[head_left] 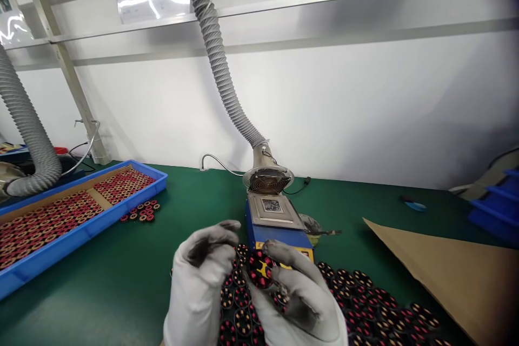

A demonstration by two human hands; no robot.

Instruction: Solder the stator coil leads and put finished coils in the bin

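Note:
My right hand (300,297), in a white glove with dark stained fingertips, grips a round black-and-red part (261,269) that looks like a small motor stator. Its thumb and fingers close around the part's edge, and a yellow patch shows at the centre. My left hand (206,275), gloved likewise, is just left of it with fingers bent and a gap between them; nothing shows in it. Beneath and between both hands lie several similar round parts (242,321), black with red or tan segments. More of these parts (377,308) spread out to the right.
Ahead stands a blue heating device (279,235) with a metal top plate (275,211), below a grey exhaust hose (221,65). A tub (311,224) sits beside it. Left is a blue tray (81,235) of red parts; right are brown cardboard (450,270) and blue bins (498,205).

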